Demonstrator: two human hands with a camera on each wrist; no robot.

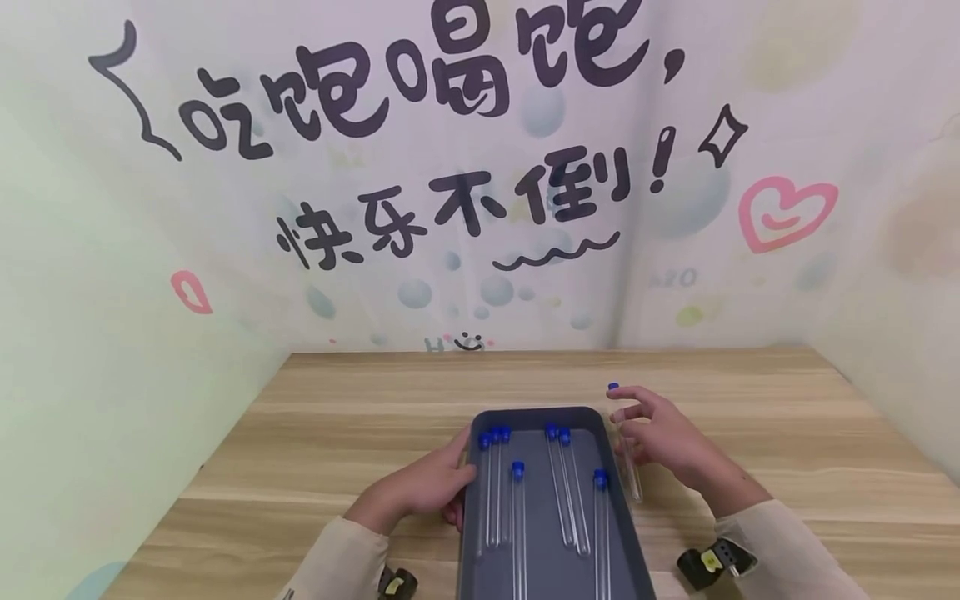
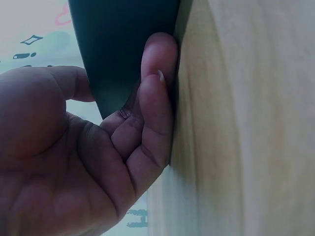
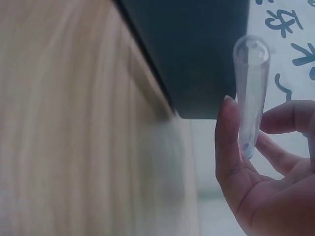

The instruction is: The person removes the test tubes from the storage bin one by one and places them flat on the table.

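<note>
On the white backdrop (image 1: 772, 308), bold black Chinese lettering reads 吃饱喝饱, (image 1: 427, 75) in the upper line and 快乐不倒! (image 1: 457, 204) below it, with parts of the writing also showing in both wrist views. Lower on the same backdrop a faint grey H2O (image 1: 673, 277) can be made out, and another pale H (image 1: 434, 344) stands near a small smiley (image 1: 470, 342). The yellow label (image 1: 710, 559) on the black wrist device (image 1: 697, 570) is too small to read.
</note>
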